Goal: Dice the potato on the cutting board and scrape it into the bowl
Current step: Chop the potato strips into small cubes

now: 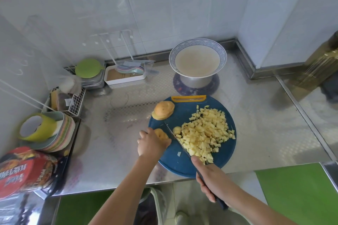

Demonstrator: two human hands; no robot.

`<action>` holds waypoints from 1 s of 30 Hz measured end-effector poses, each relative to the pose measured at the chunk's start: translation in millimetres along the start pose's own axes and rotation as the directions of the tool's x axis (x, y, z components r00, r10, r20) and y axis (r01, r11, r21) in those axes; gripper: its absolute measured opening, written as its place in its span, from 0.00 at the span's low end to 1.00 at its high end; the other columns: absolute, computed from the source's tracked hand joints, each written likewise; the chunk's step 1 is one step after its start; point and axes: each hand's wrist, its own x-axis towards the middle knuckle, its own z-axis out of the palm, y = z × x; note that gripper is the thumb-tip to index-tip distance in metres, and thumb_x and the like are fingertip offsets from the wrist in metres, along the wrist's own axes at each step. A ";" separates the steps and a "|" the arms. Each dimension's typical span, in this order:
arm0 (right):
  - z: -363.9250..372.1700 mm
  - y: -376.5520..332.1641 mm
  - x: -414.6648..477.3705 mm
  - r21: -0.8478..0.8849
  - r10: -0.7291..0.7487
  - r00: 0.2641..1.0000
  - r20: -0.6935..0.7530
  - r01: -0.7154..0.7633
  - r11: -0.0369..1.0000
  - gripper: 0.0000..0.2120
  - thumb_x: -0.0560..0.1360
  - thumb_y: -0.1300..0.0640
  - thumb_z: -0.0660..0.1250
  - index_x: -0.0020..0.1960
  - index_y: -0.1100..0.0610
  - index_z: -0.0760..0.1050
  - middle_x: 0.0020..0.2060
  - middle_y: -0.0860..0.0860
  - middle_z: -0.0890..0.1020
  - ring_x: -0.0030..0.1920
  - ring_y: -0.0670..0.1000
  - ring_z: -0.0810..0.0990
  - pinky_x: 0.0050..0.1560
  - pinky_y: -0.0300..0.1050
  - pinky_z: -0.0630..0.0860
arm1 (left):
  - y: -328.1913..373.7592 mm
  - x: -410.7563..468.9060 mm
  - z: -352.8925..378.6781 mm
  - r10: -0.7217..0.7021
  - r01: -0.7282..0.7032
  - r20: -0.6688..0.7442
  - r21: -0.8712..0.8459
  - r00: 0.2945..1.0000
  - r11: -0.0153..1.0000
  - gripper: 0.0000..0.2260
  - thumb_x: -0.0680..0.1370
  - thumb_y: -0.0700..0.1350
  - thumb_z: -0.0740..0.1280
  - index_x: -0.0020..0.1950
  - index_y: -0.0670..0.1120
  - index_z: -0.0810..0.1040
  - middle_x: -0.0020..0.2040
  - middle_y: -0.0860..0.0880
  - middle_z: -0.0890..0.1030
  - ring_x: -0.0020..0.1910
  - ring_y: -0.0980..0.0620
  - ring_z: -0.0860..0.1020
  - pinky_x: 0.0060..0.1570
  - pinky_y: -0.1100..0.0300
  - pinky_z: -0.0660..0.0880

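The left grip [151, 144] curls over a potato piece [161, 134] at the left side of the cutting board [172, 162], pressing it down. The right grip [214, 181] is wrapped round the handle of a knife [175, 137], forefinger along the top, and the blade lies slantwise just beside the held piece.

The nearest danger is the left fingertips. They sit right at the blade's side on a small, rounded piece, and if it rocks or slides on a wet face, the edge could meet a finger.

The diced pile [206, 133] covers most of the right half of the board and touches the blade near its heel. A wide stroke could push cubes over the near rim onto the surface [265, 115] or the floor.

An uncut potato half [163, 110] overhangs the board's far-left edge, so a nudge from the left wrist may roll it off.

The bowl [223, 56] stands well apart, beyond the board, perched on a narrower metal base [195, 80]. A board rim knocked against it while scraping looks likely to tip it. Whether it already holds something, I cannot tell.
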 end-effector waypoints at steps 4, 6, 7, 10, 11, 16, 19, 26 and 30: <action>16.2 11.4 16.4 -0.023 0.041 0.999 -0.017 -0.041 0.999 0.40 0.69 0.21 0.48 0.28 0.59 0.66 0.20 0.56 0.69 0.17 0.51 0.67 0.23 0.37 0.66 | -14.2 -3.4 -1.3 0.038 -0.019 0.082 -0.217 0.996 0.976 0.44 0.67 0.59 0.75 0.75 0.50 0.56 0.64 0.42 0.64 0.59 0.37 0.74 0.56 0.51 0.73; 18.8 11.9 20.4 -0.058 0.044 0.998 -0.049 -0.047 0.997 0.36 0.74 0.27 0.48 0.29 0.59 0.64 0.20 0.54 0.67 0.17 0.49 0.67 0.23 0.36 0.65 | -20.7 -7.1 -1.1 0.101 -0.085 0.094 -0.161 0.990 0.983 0.41 0.67 0.53 0.77 0.73 0.50 0.58 0.63 0.42 0.66 0.57 0.40 0.75 0.53 0.54 0.73; 20.2 10.7 22.3 -0.060 0.048 0.996 -0.073 -0.053 0.997 0.34 0.77 0.30 0.49 0.29 0.57 0.64 0.20 0.53 0.67 0.17 0.49 0.67 0.22 0.35 0.65 | -22.4 -8.9 -0.2 0.114 -0.103 0.076 -0.134 0.991 0.986 0.38 0.68 0.51 0.76 0.71 0.49 0.61 0.61 0.43 0.68 0.56 0.41 0.75 0.51 0.55 0.74; 24.2 7.1 29.3 -0.098 0.051 0.994 -0.098 -0.060 0.993 0.31 0.80 0.34 0.49 0.30 0.56 0.64 0.24 0.56 0.70 0.20 0.51 0.70 0.23 0.39 0.65 | -19.2 -12.9 5.0 0.111 -0.110 0.007 -0.096 0.994 0.989 0.27 0.72 0.52 0.71 0.67 0.45 0.66 0.57 0.44 0.73 0.48 0.46 0.74 0.42 0.60 0.71; 25.3 4.4 30.1 -0.109 0.054 0.993 -0.104 -0.066 0.992 0.31 0.80 0.33 0.48 0.30 0.56 0.64 0.24 0.56 0.69 0.19 0.51 0.70 0.24 0.40 0.65 | -18.1 -14.7 7.7 0.104 -0.104 0.002 -0.081 0.995 0.991 0.26 0.73 0.54 0.69 0.66 0.44 0.67 0.57 0.45 0.72 0.46 0.46 0.72 0.41 0.61 0.70; 13.6 -7.5 33.4 -0.132 0.086 0.986 -0.146 -0.105 0.986 0.31 0.79 0.32 0.50 0.29 0.56 0.60 0.20 0.50 0.63 0.16 0.48 0.64 0.22 0.40 0.61 | -11.0 -30.5 22.4 0.046 -0.050 -0.030 -0.154 0.998 0.987 0.36 0.72 0.62 0.69 0.70 0.42 0.62 0.61 0.43 0.69 0.58 0.44 0.73 0.51 0.58 0.73; 7.4 -11.1 34.8 -0.180 0.100 0.985 -0.140 -0.125 0.976 0.31 0.79 0.31 0.50 0.30 0.55 0.59 0.18 0.48 0.62 0.16 0.48 0.63 0.21 0.39 0.61 | -15.2 -31.0 27.3 0.115 -0.138 -0.129 -0.191 0.985 0.972 0.42 0.71 0.61 0.70 0.76 0.44 0.54 0.66 0.44 0.64 0.66 0.44 0.66 0.63 0.55 0.67; 6.6 -8.8 35.2 -0.169 0.044 0.991 -0.127 -0.066 0.983 0.33 0.80 0.33 0.49 0.26 0.55 0.58 0.16 0.47 0.61 0.16 0.48 0.63 0.25 0.41 0.63 | -27.8 -19.9 33.5 0.324 -0.370 -0.202 -0.266 0.924 0.890 0.39 0.72 0.55 0.72 0.77 0.48 0.55 0.69 0.47 0.62 0.69 0.47 0.61 0.66 0.56 0.64; 12.8 -7.8 36.8 -0.180 -0.004 0.990 -0.142 -0.022 0.983 0.33 0.80 0.33 0.48 0.26 0.56 0.57 0.17 0.48 0.61 0.17 0.48 0.63 0.29 0.43 0.65 | -30.4 -19.9 38.5 0.378 -0.476 -0.307 -0.375 0.873 0.795 0.35 0.74 0.64 0.61 0.75 0.47 0.60 0.70 0.49 0.62 0.69 0.51 0.61 0.68 0.56 0.62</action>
